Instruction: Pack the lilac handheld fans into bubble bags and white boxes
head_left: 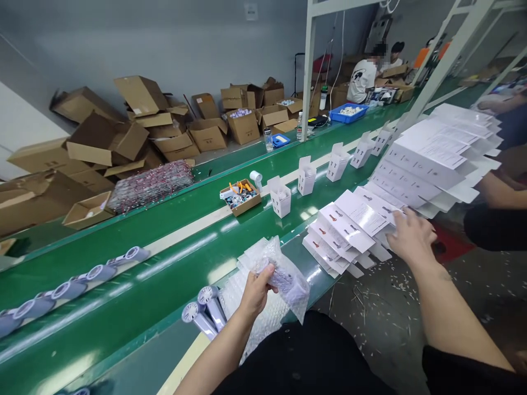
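My left hand (257, 293) is closed around a bubble-wrap bag (298, 282) with a lavender, tube-shaped device showing through it. More flat bubble-wrap bags (267, 329) lie under that hand at the belt's near edge. Beside them, left of my wrist, are two lavender devices (208, 296) with round vented ends. My right hand (411, 236) reaches out with its fingers apart, touching the overlapping flat white cartons (349, 219), which carry small printed pictures. Whether its fingertips pinch a carton edge is hard to make out.
Opened white boxes (307, 178) stand in a row along the green conveyor belt (173, 269). Lavender devices (69, 288) line the belt at left. A small carton of parts (247, 206) sits mid-belt. Brown boxes (140, 96) pile up behind; a co-worker's arm (504, 192) is at right.
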`<state>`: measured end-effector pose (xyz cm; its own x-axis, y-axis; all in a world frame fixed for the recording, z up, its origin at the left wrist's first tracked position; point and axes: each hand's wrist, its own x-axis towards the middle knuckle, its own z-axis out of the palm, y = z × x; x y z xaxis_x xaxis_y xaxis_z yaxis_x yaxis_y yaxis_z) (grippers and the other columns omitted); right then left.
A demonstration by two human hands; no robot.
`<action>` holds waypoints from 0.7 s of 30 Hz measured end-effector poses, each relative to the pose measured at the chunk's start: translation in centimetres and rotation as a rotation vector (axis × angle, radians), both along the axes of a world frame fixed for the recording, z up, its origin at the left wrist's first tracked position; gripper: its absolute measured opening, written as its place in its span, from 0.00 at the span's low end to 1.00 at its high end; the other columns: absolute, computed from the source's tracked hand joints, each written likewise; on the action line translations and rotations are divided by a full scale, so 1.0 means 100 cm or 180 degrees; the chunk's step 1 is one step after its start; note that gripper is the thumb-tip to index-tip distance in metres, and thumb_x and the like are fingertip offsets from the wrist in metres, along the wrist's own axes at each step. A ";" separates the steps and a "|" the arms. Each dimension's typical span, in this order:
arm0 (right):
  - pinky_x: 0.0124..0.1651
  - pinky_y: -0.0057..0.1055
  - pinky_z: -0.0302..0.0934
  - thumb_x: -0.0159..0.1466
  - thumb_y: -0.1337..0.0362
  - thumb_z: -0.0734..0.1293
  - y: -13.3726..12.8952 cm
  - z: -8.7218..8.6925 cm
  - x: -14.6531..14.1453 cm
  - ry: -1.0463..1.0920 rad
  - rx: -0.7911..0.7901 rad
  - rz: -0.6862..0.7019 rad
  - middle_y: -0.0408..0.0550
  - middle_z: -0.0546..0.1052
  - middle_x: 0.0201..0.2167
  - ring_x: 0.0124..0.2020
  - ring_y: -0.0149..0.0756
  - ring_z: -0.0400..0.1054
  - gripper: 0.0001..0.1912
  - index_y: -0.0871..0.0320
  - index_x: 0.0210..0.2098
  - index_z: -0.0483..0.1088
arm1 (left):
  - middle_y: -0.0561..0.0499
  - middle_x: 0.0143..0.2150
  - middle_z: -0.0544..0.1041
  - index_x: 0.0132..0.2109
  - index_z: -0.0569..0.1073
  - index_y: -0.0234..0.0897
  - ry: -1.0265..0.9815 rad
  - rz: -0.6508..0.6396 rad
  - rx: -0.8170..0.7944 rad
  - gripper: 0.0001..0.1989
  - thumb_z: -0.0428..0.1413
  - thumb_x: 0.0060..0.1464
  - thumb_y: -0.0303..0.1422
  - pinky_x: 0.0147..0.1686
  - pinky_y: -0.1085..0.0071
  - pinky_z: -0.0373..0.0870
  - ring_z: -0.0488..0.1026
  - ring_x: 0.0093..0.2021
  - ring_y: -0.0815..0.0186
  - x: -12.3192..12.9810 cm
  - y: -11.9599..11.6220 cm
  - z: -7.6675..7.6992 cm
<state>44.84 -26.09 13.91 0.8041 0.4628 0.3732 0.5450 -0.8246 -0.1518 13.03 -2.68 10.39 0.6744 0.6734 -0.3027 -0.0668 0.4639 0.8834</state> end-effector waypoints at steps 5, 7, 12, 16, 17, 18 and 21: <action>0.44 0.45 0.52 0.61 0.66 0.58 0.013 0.018 0.019 -0.0459 -0.0332 0.0455 0.57 0.76 0.35 0.43 0.49 0.63 0.13 0.61 0.38 0.72 | 0.52 0.23 0.72 0.33 0.72 0.30 -0.0035 0.0282 -0.0153 0.18 0.63 0.41 0.42 0.13 0.76 0.63 0.68 0.19 0.70 -0.011 0.006 0.004; 0.37 0.36 0.53 0.63 0.63 0.58 0.020 0.043 0.016 -0.0687 -0.0242 0.0600 0.55 0.76 0.35 0.36 0.42 0.65 0.14 0.61 0.38 0.73 | 0.53 0.20 0.70 0.31 0.72 0.30 -0.0059 0.0454 -0.0190 0.17 0.63 0.41 0.42 0.11 0.78 0.61 0.66 0.17 0.71 -0.018 0.013 0.006; 0.25 0.31 0.43 0.61 0.69 0.60 0.083 0.111 -0.014 -0.0707 -0.0989 0.2048 0.48 0.73 0.31 0.29 0.34 0.62 0.10 0.55 0.38 0.72 | 0.57 0.18 0.69 0.29 0.71 0.32 -0.0432 0.1120 -0.0414 0.16 0.63 0.40 0.41 0.09 0.79 0.56 0.64 0.15 0.73 -0.024 0.035 0.027; 0.30 0.32 0.47 0.56 0.77 0.61 0.165 0.121 -0.068 -0.0720 -0.1523 0.3565 0.48 0.71 0.27 0.29 0.34 0.62 0.10 0.59 0.30 0.71 | 0.56 0.23 0.73 0.35 0.72 0.35 -0.0800 0.1591 -0.0677 0.13 0.61 0.44 0.39 0.14 0.79 0.61 0.68 0.18 0.73 -0.019 0.049 0.042; 0.30 0.32 0.48 0.57 0.77 0.61 0.182 0.119 -0.082 -0.0823 -0.1619 0.3792 0.49 0.72 0.27 0.29 0.35 0.63 0.10 0.59 0.29 0.71 | 0.56 0.24 0.73 0.36 0.72 0.35 -0.0876 0.1694 -0.0730 0.12 0.60 0.46 0.38 0.16 0.79 0.63 0.69 0.19 0.73 -0.020 0.051 0.041; 0.31 0.33 0.48 0.57 0.77 0.61 0.196 0.116 -0.095 -0.0915 -0.1715 0.3959 0.50 0.72 0.28 0.29 0.36 0.63 0.10 0.59 0.29 0.71 | 0.55 0.25 0.74 0.36 0.72 0.36 -0.0929 0.1794 -0.0787 0.11 0.60 0.47 0.37 0.18 0.79 0.65 0.70 0.20 0.73 -0.022 0.054 0.039; 0.31 0.33 0.48 0.57 0.76 0.61 0.222 0.106 -0.121 -0.1063 -0.1859 0.4273 0.51 0.74 0.28 0.29 0.36 0.64 0.09 0.60 0.28 0.71 | 0.55 0.26 0.74 0.37 0.72 0.37 -0.0944 0.2050 -0.0960 0.09 0.59 0.48 0.35 0.21 0.78 0.66 0.71 0.21 0.73 -0.033 0.060 0.026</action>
<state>32.73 -3.89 24.53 -0.4103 0.9109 -0.0437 0.8662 0.4043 0.2936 9.70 3.27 13.04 0.2587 0.8778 -0.4032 -0.6195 0.4710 0.6280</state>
